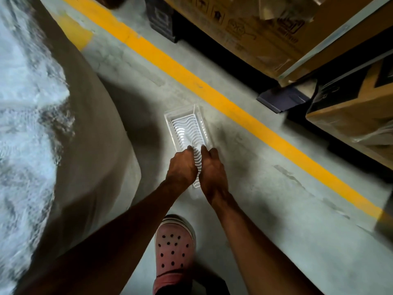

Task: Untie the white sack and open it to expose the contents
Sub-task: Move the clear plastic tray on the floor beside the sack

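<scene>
Clear plastic tray point(187, 126) with a white ribbed insert lies on the grey concrete floor point(265, 188), its near end between both sets of fingers. From the head view, the left hand point(182, 167) and the right hand point(212, 170) curl over the tray's near end, gripping the insert from either side. Well off to the left of the fingers bulges the white sack point(25, 107), blurred; whether it is tied cannot be told. Beyond the fingertips runs a yellow line point(212, 90).
</scene>
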Motion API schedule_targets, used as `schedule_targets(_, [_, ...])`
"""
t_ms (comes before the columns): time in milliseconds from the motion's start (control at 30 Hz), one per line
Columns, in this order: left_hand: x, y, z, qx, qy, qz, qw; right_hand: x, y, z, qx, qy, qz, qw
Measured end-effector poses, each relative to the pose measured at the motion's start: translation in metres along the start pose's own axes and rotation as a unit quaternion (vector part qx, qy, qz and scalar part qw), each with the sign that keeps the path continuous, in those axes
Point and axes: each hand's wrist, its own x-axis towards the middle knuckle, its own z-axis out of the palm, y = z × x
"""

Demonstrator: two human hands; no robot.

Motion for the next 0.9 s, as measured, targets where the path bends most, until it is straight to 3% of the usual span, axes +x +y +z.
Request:
schedule_targets(233, [0.007, 0.006, 0.002, 0.049, -0.069, -0.037, 0.996, -0.013, 0.004, 0.011, 0.026, -0.057, 0.039, 0.997])
schedule_targets(367, [0.009, 0.002, 0.000, 0.117, -0.059, -0.009, 0.991, -0.017, 0.005, 0.009, -0.008, -0.084, 0.018, 0.996])
schedule_targets(567, [0.005, -0.027, -0.002, 0.274, -0.042, 0.083, 0.957, -0.021, 0.016, 0.019, -0.030, -0.045, -0.004, 0.999])
schedule_targets(733, [0.007, -0.039, 0.003, 0.283, 0.004, 0.111, 0.953, -0.019, 0.019, 0.025, -0.075, -0.036, -0.033, 0.996])
schedule_targets(900, [0.004, -0.041, -0.003, 0.356, 0.032, 0.118, 0.926, -0.021, 0.016, 0.011, -0.235, 0.006, -0.059, 0.970])
